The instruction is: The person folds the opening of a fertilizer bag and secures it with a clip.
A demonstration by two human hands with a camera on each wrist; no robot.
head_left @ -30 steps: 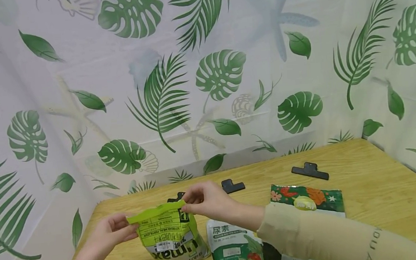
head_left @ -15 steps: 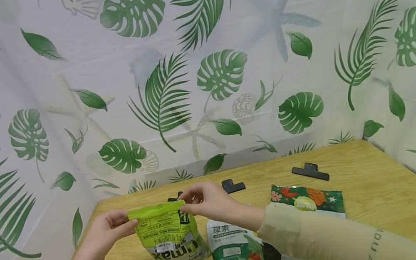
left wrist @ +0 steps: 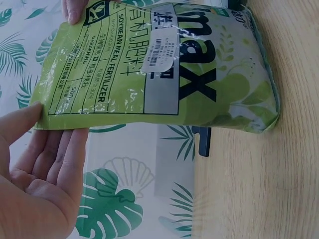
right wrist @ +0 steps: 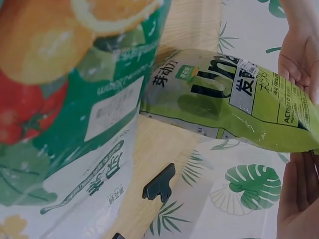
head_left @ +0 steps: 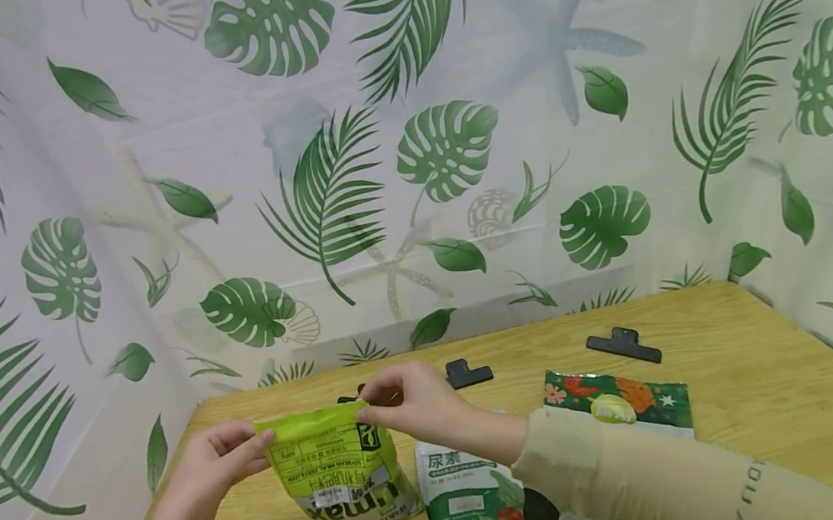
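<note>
A lime-green bag of soybean meal fertilizer [head_left: 343,476] stands on the table, its printing upside down in the head view. My left hand [head_left: 218,463] pinches its top left corner, thumb on the front. In the left wrist view, that hand's fingers [left wrist: 62,157] lie behind the bag's edge. At the top right corner, my right hand [head_left: 415,402] pinches the rim between thumb and fingers. The right wrist view shows the green bag [right wrist: 214,104] stretched toward both hands. Its top edge runs fairly straight between them.
A green-and-white fruit-printed bag [head_left: 469,489] stands just right of the fertilizer. Another bag [head_left: 618,395] with a flowered top lies partly under the right sleeve. Black clips [head_left: 624,345] [head_left: 468,373] lie toward the table's back, one partly hidden behind the green bag. A leaf-printed curtain [head_left: 453,248] encloses the table.
My left thumb has shifted up onto the bag's front near the corner, and the top edge there sits slightly higher. My right hand keeps its pinch with hardly any movement.
</note>
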